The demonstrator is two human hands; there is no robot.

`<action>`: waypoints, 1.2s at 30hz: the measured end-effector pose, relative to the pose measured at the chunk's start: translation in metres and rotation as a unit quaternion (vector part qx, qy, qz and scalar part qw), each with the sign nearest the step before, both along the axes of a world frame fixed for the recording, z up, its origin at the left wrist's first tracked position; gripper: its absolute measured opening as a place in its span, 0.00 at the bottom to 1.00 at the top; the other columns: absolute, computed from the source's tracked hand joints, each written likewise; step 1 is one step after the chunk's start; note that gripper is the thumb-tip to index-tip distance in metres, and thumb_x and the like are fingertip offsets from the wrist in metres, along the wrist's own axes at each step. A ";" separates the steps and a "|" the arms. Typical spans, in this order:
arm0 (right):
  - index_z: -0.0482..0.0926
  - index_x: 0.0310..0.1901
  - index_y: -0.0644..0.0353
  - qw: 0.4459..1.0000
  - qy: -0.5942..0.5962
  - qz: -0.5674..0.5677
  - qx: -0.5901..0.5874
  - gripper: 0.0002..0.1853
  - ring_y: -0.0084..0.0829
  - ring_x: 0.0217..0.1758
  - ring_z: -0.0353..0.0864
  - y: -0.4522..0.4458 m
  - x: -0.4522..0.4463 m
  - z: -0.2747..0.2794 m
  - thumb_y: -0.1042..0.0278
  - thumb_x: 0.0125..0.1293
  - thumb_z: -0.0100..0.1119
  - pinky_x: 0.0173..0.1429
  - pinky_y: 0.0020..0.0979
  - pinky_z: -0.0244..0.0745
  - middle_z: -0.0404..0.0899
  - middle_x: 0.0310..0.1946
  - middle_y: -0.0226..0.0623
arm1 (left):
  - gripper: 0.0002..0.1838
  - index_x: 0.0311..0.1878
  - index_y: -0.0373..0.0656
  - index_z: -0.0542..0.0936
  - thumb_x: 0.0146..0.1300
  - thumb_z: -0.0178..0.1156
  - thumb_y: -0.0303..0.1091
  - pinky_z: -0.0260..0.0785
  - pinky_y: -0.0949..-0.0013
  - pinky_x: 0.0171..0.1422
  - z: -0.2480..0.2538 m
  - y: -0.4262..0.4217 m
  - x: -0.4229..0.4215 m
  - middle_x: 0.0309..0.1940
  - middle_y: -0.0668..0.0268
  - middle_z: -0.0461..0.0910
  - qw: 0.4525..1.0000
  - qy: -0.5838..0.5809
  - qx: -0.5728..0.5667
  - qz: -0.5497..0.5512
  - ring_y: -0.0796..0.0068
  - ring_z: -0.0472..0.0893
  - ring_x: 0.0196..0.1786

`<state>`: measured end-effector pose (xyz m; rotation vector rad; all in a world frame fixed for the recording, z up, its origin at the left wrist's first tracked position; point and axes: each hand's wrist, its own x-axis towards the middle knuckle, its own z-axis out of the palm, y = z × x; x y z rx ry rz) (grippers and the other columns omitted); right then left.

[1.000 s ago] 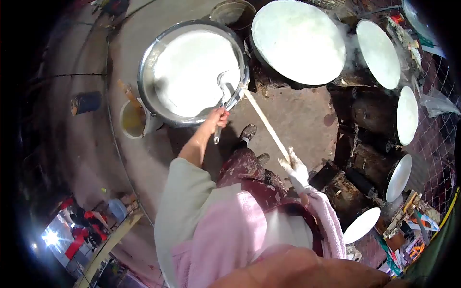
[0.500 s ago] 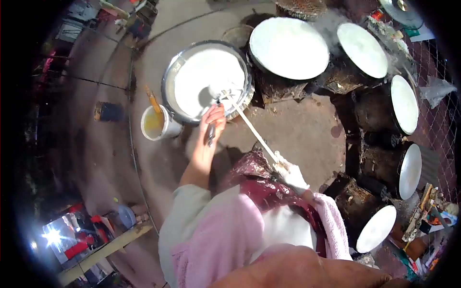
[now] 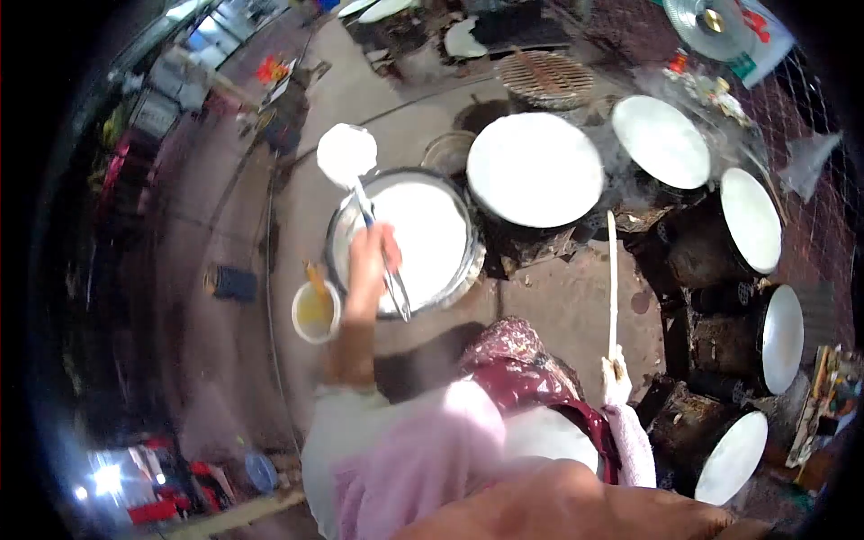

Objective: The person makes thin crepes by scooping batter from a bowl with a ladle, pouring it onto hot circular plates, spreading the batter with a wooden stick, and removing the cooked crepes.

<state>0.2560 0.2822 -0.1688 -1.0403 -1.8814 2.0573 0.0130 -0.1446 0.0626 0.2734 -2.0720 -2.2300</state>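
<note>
My left hand is closed around the handle of a ladle. The ladle's bowl looks white and is held above the far left rim of a wide metal basin. White batter-like liquid fills much of that basin. On the right, my right hand, in a whitish glove, grips the lower end of a long pale stick. The stick points away from me, and its tip is near the round white-topped stoves. Beside the basin stands a white bucket with yellow liquid and a brush in it.
Several round white-topped griddles curve around my right side, including a large one and another, on dark stoves. A rusty grate lies beyond them. Wire mesh and a fan are at far right. A dark cylinder lies left.
My left hand has lifted the ladle out of the basin and over its far left rim. My right hand has swung the stick away from the basin to the right. The view has shifted.
</note>
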 end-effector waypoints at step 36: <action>0.60 0.70 0.44 0.807 -0.346 -0.435 0.198 0.29 0.50 0.42 0.81 0.548 0.154 0.034 0.51 0.70 0.51 0.46 0.43 0.76 0.82 0.43 0.44 | 0.16 0.33 0.35 0.71 0.74 0.48 0.37 0.56 0.73 0.21 -0.150 1.116 0.231 0.18 0.71 0.65 0.604 -0.201 -0.031 -0.770 0.80 0.63 0.17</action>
